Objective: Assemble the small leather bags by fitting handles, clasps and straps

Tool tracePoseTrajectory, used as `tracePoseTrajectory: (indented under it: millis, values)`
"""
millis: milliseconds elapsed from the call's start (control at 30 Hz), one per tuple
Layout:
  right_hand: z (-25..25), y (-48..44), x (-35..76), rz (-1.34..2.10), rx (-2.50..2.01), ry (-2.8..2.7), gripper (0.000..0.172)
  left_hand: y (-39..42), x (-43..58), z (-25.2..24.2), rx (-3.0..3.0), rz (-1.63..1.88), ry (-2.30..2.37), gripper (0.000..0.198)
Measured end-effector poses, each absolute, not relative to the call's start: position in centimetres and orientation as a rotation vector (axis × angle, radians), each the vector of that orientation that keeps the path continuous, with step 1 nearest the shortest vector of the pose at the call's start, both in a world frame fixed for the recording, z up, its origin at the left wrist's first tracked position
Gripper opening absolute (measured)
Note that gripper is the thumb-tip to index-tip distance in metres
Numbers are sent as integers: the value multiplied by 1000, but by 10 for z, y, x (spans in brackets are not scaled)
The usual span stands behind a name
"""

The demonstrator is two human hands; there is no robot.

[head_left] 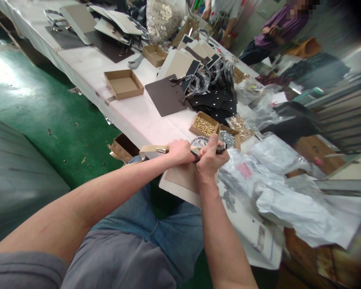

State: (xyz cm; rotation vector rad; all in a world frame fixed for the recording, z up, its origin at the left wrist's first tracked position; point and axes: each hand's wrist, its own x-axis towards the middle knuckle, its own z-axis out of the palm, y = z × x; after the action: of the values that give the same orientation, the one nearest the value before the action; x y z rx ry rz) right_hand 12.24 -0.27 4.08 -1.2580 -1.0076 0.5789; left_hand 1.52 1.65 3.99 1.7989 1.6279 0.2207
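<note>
My right hand is closed in a fist, thumb uppermost, around a dark, narrow piece that sticks out on its right side. I cannot make out its kind. Close beside it, my left hand is bent over the work with its fingertips hidden. A beige strap with a metal fitting runs out to the left from under that hand. Below both hands lies a beige panel at the table's edge. Just beyond my right hand is a small box of gold-coloured metal pieces, with silver-coloured pieces next to it.
On the white table lie a shallow cardboard box, a dark brown panel and a heap of wrapped handles. Plastic-wrapped bundles cover the right side. Farther back, a person in a purple shirt is present.
</note>
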Motion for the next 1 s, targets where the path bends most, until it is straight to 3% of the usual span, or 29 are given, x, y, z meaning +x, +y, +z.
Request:
tracePoseTrajectory:
  millis: [267,1000]
  values:
    - [52,0,143,550,-1096,-995,72,18,14,39,1801,212,1617,52]
    - [32,-17,111,467,-1116,-1010,68,22,9,25,1792,251,1574,59]
